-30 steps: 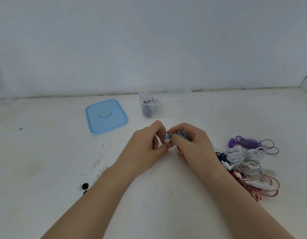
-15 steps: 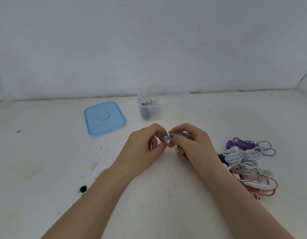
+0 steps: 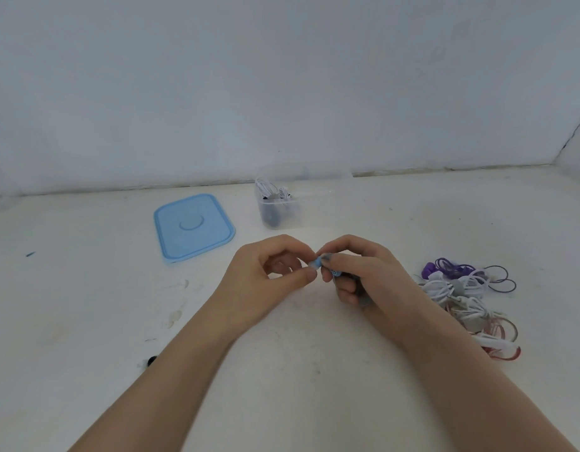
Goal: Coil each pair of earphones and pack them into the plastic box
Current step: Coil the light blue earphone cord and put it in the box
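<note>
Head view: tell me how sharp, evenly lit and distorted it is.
Head view: soft, even light with only faint shadows under the hands; no strong glare. Wide-angle bend shows at the wall edge on the right. The clear box is hard to outline against the pale table; the earphone pile looks soft, its cords blending together.

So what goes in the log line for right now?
left hand pinches blue earphones | right hand grips them | plastic box open | pile waiting

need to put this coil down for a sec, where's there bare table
Bare table lies left of the left hand, below the blue lid. Also bare: between the plastic box and earphone pile. Crowded at the right hand, beside the pile.
</note>
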{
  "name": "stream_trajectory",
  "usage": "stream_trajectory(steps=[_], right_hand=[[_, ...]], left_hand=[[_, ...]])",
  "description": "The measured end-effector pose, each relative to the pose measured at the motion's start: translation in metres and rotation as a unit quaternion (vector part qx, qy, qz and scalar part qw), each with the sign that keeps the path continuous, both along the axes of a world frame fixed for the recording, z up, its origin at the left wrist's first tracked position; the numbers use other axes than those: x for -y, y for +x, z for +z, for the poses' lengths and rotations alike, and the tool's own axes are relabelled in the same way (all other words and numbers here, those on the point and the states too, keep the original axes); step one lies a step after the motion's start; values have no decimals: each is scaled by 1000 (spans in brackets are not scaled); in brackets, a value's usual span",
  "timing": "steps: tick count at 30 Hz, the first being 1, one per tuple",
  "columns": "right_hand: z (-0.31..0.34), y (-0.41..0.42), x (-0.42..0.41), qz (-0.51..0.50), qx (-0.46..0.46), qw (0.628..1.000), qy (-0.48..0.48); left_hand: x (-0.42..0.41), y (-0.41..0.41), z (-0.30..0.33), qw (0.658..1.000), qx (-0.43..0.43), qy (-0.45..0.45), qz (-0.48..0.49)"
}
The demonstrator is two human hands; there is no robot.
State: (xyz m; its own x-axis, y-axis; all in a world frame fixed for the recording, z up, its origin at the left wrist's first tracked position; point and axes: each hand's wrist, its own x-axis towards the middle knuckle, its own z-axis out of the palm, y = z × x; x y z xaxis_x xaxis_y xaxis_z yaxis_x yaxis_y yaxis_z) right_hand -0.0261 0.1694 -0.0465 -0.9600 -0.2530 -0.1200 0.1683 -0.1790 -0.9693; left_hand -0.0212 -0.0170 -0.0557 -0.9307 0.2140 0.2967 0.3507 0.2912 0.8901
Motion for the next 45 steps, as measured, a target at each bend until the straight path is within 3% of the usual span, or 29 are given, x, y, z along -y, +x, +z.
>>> stream_trajectory(steps=[5,17,33,45], right_hand=[[4,0,-3,34,17,999,-21],[4,-1,-3,70,34,995,-55],[3,-2,0,51,44,994,-82],[5,2,4,70,69,989,-106]], left_hand=[[2,0,1,992,59,96,-52],[3,-1,7,970,142,160,-113],[2,0,7,976,139,151,-75],[3,-5,6,951,199,210,-110]])
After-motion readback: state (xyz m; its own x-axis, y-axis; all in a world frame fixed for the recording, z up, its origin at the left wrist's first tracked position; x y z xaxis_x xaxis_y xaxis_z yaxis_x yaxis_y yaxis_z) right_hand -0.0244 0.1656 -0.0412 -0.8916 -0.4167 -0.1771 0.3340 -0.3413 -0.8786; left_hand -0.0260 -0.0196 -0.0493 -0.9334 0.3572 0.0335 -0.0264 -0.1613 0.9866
